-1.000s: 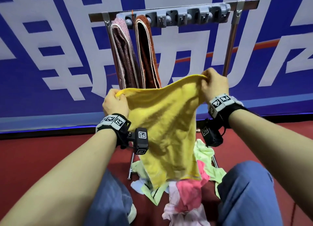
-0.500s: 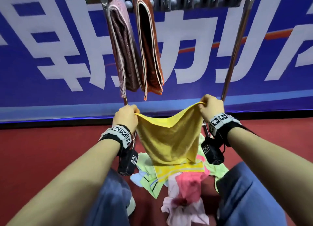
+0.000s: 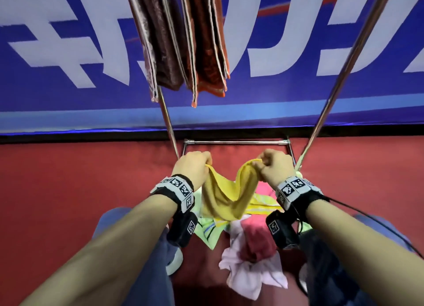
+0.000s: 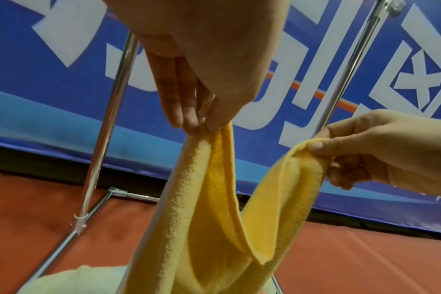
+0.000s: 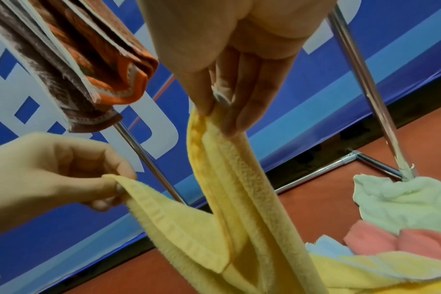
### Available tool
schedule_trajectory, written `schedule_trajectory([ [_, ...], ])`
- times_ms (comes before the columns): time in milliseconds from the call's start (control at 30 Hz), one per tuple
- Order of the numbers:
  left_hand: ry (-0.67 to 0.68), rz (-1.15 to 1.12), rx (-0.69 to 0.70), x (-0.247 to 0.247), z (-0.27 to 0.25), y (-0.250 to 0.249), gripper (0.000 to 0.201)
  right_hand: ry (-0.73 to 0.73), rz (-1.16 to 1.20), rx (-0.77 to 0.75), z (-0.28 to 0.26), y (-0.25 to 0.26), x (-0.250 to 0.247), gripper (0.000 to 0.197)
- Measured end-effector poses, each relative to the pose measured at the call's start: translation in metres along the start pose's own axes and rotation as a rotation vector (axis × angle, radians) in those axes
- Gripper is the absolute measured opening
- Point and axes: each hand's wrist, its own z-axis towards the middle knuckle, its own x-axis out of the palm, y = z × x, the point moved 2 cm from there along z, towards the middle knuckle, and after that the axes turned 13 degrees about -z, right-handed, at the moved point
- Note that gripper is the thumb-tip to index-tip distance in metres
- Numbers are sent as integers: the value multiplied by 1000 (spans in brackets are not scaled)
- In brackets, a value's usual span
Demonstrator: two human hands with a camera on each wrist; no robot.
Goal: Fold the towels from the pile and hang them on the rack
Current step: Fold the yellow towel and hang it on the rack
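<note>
Both hands pinch yellow towel (image 3: pixel 226 197) corners: left hand (image 3: pixel 192 168) at 10 o'clock, right hand (image 3: pixel 275 165) at 2; fold prob. doubled.

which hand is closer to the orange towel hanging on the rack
Left. The left hand sits almost straight below the orange towel, gripping one end of the yellow towel. The right hand grips the other end, below it too but further off to the right.

Blue banner (image 3: pixel 68 103) with white lettering, red floor (image 3: pixel 68 191)
</note>
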Motion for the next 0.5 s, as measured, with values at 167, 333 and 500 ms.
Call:
schedule_trajectory([
  [167, 36, -103, -62, 36, 15, 10, 9, 63, 43, 82, 11, -18, 45, 17],
  [333, 3, -331, -307, 62, 20, 31, 21, 63, 152, 252, 19, -22, 56, 21],
  [500, -94, -819, -498, 63, 31, 35, 32, -107, 299, 414, 27, -21, 30, 17],
])
